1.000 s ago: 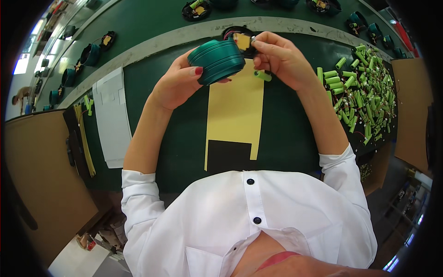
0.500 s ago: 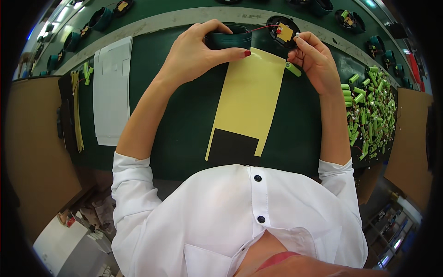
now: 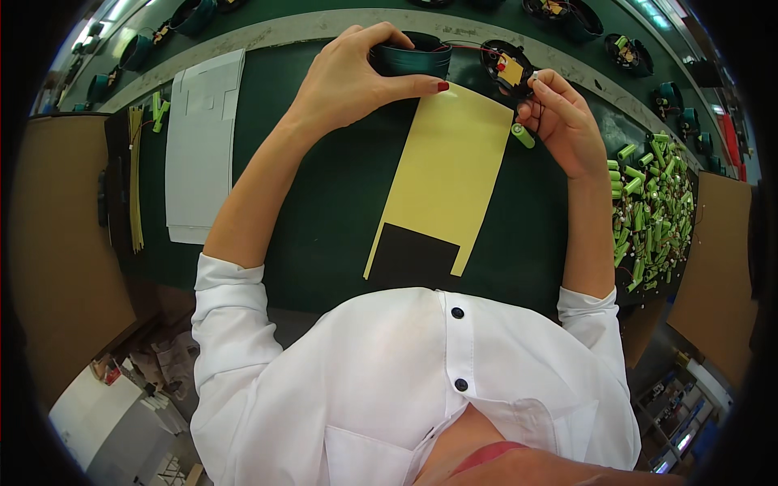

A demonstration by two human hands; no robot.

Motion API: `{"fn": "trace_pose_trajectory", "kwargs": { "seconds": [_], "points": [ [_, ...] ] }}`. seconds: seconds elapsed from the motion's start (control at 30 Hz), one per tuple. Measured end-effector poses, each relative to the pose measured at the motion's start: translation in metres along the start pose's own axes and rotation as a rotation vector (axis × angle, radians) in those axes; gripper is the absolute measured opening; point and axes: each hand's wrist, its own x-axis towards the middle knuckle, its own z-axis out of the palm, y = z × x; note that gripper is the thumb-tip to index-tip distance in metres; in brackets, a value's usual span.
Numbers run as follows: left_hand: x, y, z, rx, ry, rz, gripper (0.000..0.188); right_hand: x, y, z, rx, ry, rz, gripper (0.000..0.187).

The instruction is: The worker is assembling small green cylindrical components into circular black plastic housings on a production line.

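Note:
My left hand (image 3: 344, 85) is wrapped around a dark green round housing (image 3: 417, 65), thumb on its near side and fingers over its rim. Thin wires run from it to a round black cover (image 3: 488, 58) carrying a yellow circuit board (image 3: 510, 70). At the cover's right edge, my right hand (image 3: 566, 121) pinches a small white connector, mostly hidden by the fingertips. Just below those fingers lies a green cylindrical battery (image 3: 523, 136); a dark wire hangs from the hand near it.
A yellow sheet (image 3: 446, 170) lies in front, with a black piece (image 3: 413, 251) on its near end. White card sheets (image 3: 203, 154) are at left, a heap of green batteries (image 3: 652, 202) at right. Beyond the pale ledge (image 3: 324, 32) sit more housings (image 3: 136, 53).
The whole view has shifted slightly. My right fingers remain at the cover's edge, and the cover appears a little more tilted. My left hand keeps its hold on the housing.

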Motion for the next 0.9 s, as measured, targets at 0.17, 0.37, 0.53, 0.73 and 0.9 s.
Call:
{"fn": "trace_pose_trajectory", "kwargs": {
  "seconds": [0.17, 0.37, 0.53, 0.73, 0.9],
  "points": [
    [0.000, -0.004, 0.003, -0.043, 0.067, 0.046, 0.051, -0.002, 0.000, 0.000, 0.006, 0.004, -0.011, 0.013],
    [0.005, -0.021, -0.001, 0.097, 0.134, 0.267, 0.055, -0.003, 0.001, 0.007, -0.015, -0.042, 0.002, 0.012],
    [-0.006, 0.023, -0.016, 0.205, 0.337, 0.323, 0.036, -0.002, 0.004, 0.018, -0.002, -0.055, 0.051, 0.011],
    [-0.037, 0.044, 0.012, -0.809, -0.169, -0.330, 0.044, -0.013, -0.001, 0.043, -0.061, -0.110, 0.109, 0.011],
    [-0.037, 0.028, 0.033, -1.058, -0.140, -0.341, 0.054, -0.027, -0.003, 0.063, -0.280, -0.306, 0.145, 0.007]
  ]
}}
